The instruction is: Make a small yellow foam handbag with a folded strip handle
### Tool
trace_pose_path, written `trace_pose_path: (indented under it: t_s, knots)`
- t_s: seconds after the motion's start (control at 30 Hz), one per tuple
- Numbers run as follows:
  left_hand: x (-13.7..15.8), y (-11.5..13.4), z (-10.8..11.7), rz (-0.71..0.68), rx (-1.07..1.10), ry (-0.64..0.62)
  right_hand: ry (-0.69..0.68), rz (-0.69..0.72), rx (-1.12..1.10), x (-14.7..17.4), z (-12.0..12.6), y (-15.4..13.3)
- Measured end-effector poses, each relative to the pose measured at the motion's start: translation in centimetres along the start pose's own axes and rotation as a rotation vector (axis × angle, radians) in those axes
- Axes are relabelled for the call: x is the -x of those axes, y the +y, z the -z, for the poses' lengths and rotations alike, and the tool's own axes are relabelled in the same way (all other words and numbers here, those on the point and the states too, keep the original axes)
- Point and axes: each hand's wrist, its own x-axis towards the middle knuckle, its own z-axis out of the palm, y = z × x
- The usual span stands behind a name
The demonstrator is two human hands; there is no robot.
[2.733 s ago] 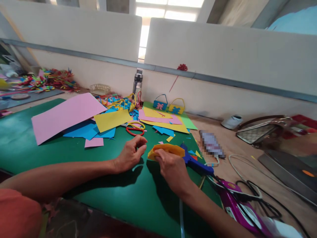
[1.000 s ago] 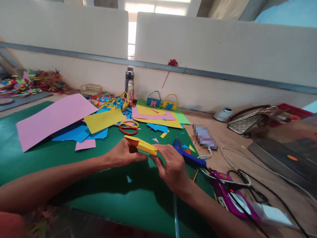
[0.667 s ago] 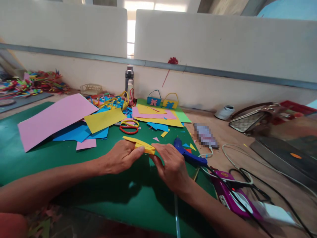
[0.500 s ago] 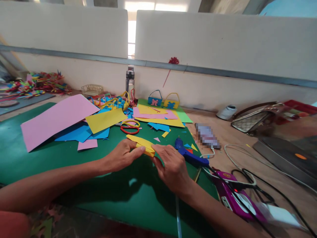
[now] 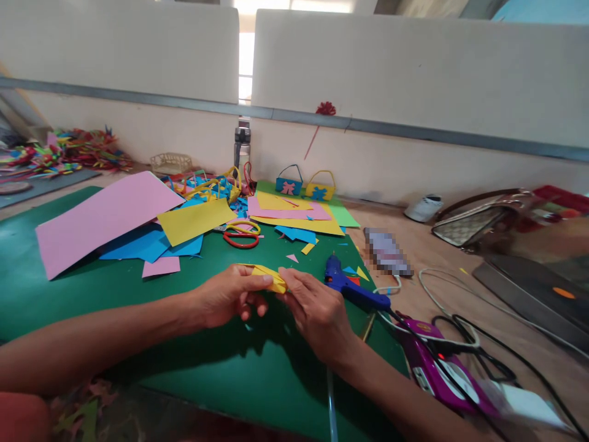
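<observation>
Green mat (image 5: 59, 294): at its far edge two small bags (image 5: 289, 186) look finished; our left hand (image 5: 221, 298) and right hand (image 5: 319, 313) pinch a yellow piece (image 5: 277, 283), seemingly part-made, no handle visible.

Green mat (image 5: 105, 290), scissors (image 5: 240, 233), glue gun (image 5: 356, 291), blue sheets (image 5: 140, 246), probably foam

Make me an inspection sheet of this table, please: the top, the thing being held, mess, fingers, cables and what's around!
Surface: green mat, scraps on it.
Held thing: folded yellow piece.
Clutter: pink sheet, yellow sheet, red-and-yellow scissors, blue glue gun.
Fingers: left hand and right hand both pinch the yellow piece.
Cables: black cord from the glue gun; white cable by a purple unit.
Surroundings: handbag, bottle, pale panels.
</observation>
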Motion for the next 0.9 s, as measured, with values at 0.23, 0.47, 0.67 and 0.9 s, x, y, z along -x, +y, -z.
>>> trace_pose_path:
  t_s: [0.23,0.47,0.67,0.9]
  knots:
    - [0.02,-0.64,-0.61,-0.079,0.039,0.134,-0.115,-0.164,-0.241,0.12,-0.06,-0.19]
    - [0.03,-0.62,-0.55,-0.091,-0.036,0.130,-0.151,-0.530,-0.586,-0.54,0.28,-0.29]
    - [0.06,-0.82,-0.65,-0.030,0.001,0.150,-0.124,-0.580,-0.636,-0.26,-0.22,-0.27]
    - [0.21,-0.83,-0.86,-0.046,0.056,0.122,-0.120,-0.613,-0.635,-0.20,-0.30,-0.22]
